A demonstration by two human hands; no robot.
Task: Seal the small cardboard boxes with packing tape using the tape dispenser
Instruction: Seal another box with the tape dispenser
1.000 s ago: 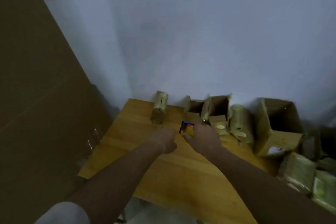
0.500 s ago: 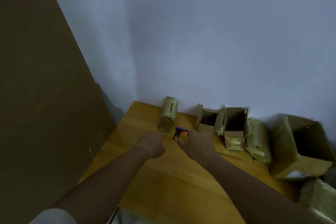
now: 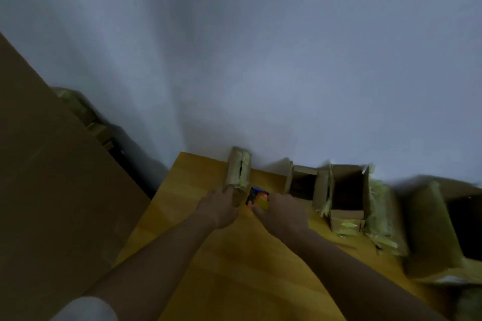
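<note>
- left hand [image 3: 220, 207] has its fingers on the near end of a taped-up small box [image 3: 238, 173] at the back of the wooden surface [image 3: 234, 268]
- right hand [image 3: 283, 212] grips the blue-and-orange tape dispenser [image 3: 257, 198] just beside that box
- open boxes [image 3: 347, 190] sit to the right, along the wall

The table [image 3: 208, 268] is smooth yellow wood. The boxes [image 3: 348, 195] are matt brown cardboard with glossy tape [image 3: 350, 224].
</note>
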